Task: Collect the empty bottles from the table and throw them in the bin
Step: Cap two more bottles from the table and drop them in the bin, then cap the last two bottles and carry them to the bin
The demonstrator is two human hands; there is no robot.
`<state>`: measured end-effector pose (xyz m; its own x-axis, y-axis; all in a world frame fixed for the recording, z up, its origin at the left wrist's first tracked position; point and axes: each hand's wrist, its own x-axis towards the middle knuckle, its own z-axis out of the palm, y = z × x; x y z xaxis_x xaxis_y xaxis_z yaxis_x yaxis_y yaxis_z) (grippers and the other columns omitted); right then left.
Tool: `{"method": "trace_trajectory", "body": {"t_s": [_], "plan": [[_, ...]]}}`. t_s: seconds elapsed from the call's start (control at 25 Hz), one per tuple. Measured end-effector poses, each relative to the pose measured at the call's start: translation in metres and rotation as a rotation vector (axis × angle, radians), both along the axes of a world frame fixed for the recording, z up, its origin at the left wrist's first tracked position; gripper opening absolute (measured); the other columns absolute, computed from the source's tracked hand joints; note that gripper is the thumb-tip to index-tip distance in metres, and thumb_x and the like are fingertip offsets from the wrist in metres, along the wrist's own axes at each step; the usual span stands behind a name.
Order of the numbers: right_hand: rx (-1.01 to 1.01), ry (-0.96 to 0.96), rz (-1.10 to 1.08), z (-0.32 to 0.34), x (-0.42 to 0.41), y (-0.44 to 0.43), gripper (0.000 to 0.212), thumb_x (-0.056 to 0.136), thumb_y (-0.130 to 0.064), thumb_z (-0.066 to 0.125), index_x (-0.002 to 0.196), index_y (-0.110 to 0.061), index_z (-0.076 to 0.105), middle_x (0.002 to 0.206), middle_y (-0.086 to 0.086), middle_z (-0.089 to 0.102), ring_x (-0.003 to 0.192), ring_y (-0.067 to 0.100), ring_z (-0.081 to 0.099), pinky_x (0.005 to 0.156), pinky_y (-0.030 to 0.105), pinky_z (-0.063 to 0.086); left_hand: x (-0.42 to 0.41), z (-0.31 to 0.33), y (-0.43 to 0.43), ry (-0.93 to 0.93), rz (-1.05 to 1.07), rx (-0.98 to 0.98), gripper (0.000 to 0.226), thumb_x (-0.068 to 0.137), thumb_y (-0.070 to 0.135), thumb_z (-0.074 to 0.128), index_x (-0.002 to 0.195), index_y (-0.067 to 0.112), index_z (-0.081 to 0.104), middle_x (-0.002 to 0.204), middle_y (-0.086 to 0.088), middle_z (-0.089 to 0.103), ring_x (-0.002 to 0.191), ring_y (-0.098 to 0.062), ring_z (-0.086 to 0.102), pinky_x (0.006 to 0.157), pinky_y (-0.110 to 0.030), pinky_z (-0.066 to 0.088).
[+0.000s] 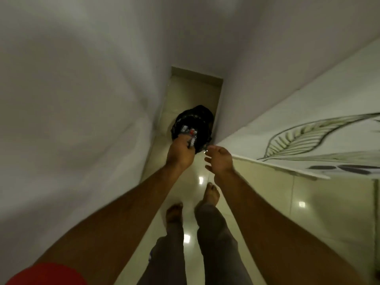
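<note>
A bin lined with a black bag (195, 118) stands on the floor at the end of a narrow passage. My left hand (180, 154) is stretched out over its near rim, shut on clear plastic bottles (190, 134) with a red-marked label; how many is blurred. My right hand (219, 160) hovers just right of the bin with fingers spread and nothing in it.
A white wall (72, 99) runs close on the left. On the right a counter with a leaf pattern (308, 130) juts out over a cream panel (267, 192). My bare feet stand on the glossy tiled floor (191, 202) between them.
</note>
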<state>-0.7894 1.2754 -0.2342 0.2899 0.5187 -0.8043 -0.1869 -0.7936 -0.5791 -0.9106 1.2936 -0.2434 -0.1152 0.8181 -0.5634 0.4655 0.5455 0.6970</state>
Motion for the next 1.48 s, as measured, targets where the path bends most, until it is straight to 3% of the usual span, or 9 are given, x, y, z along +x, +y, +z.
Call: {"method": "trace_trajectory", "body": {"t_s": [0.2, 0.4, 0.6, 0.76, 0.96, 1.08, 1.24, 1.48], "plan": [[0.116, 0.016, -0.267, 0.150, 0.037, -0.092, 0.009, 0.098, -0.018, 0.057, 0.100, -0.016, 0.065, 0.099, 0.005, 0.068, 0.088, 0.021, 0.064, 0.078, 0.034, 0.054, 0.034, 0.135, -0.067, -0.089, -0.232, 0.034, 0.032, 0.094, 0.014, 0.059, 0.126, 0.010, 0.057, 0.112, -0.003, 0.063, 0.103, -0.022, 0.061, 0.081, -0.023, 0.045], [0.237, 0.007, -0.513, 0.238, 0.090, -0.205, 0.010, 0.095, -0.024, 0.061, 0.101, -0.018, 0.065, 0.099, 0.005, 0.070, 0.087, 0.020, 0.066, 0.077, 0.035, 0.054, 0.094, 0.224, -0.128, -0.220, -0.457, 0.074, 0.027, 0.087, 0.024, 0.066, 0.114, 0.021, 0.064, 0.095, 0.004, 0.070, 0.087, -0.015, 0.066, 0.066, -0.021, 0.048], [0.420, -0.116, -0.816, 0.318, 0.140, -0.352, 0.013, 0.096, -0.027, 0.060, 0.105, -0.019, 0.065, 0.096, 0.004, 0.071, 0.083, 0.018, 0.067, 0.073, 0.033, 0.052, 0.168, 0.312, -0.232, -0.474, -0.748, 0.118, 0.028, 0.082, 0.026, 0.070, 0.108, 0.022, 0.065, 0.098, 0.000, 0.073, 0.094, -0.016, 0.068, 0.084, -0.030, 0.053], [0.504, -0.228, -1.002, 0.358, 0.144, -0.483, 0.021, 0.099, -0.029, 0.056, 0.114, -0.016, 0.063, 0.094, 0.004, 0.071, 0.082, 0.017, 0.065, 0.071, 0.032, 0.051, 0.203, 0.359, -0.353, -0.590, -0.939, 0.175, 0.027, 0.087, 0.019, 0.070, 0.112, 0.016, 0.065, 0.102, -0.002, 0.069, 0.095, -0.013, 0.065, 0.086, -0.025, 0.050], [0.571, -0.363, -1.177, 0.393, 0.114, -0.690, 0.009, 0.097, -0.027, 0.060, 0.099, -0.021, 0.067, 0.093, 0.004, 0.071, 0.078, 0.014, 0.066, 0.060, 0.026, 0.053, 0.209, 0.397, -0.537, -0.667, -1.144, 0.164, 0.024, 0.088, 0.019, 0.070, 0.112, 0.018, 0.063, 0.090, 0.009, 0.064, 0.085, -0.002, 0.061, 0.079, -0.021, 0.048], [0.522, -0.461, -1.345, 0.415, 0.086, -0.814, 0.009, 0.096, -0.028, 0.062, 0.100, -0.023, 0.067, 0.098, 0.003, 0.071, 0.086, 0.015, 0.068, 0.071, 0.031, 0.056, 0.210, 0.420, -0.650, -0.716, -1.314, 0.116, 0.028, 0.090, 0.013, 0.066, 0.118, 0.014, 0.060, 0.091, 0.008, 0.065, 0.084, -0.001, 0.061, 0.073, -0.016, 0.047], [0.457, -0.571, -1.533, 0.439, 0.072, -0.944, 0.010, 0.096, -0.029, 0.060, 0.103, -0.023, 0.065, 0.103, 0.003, 0.070, 0.095, 0.018, 0.068, 0.089, 0.039, 0.054, 0.218, 0.444, -0.789, -0.760, -1.476, 0.018, 0.033, 0.090, 0.019, 0.067, 0.122, 0.020, 0.060, 0.102, 0.005, 0.066, 0.096, -0.009, 0.063, 0.084, -0.027, 0.052], [0.441, -0.745, -1.666, 0.445, 0.106, -1.088, 0.006, 0.096, -0.028, 0.061, 0.098, -0.024, 0.065, 0.101, 0.001, 0.071, 0.093, 0.017, 0.068, 0.082, 0.037, 0.054, 0.271, 0.450, -0.951, -0.842, -1.692, -0.044, 0.030, 0.090, 0.015, 0.066, 0.120, 0.018, 0.060, 0.105, 0.000, 0.068, 0.094, -0.008, 0.065, 0.069, -0.014, 0.053]]}}
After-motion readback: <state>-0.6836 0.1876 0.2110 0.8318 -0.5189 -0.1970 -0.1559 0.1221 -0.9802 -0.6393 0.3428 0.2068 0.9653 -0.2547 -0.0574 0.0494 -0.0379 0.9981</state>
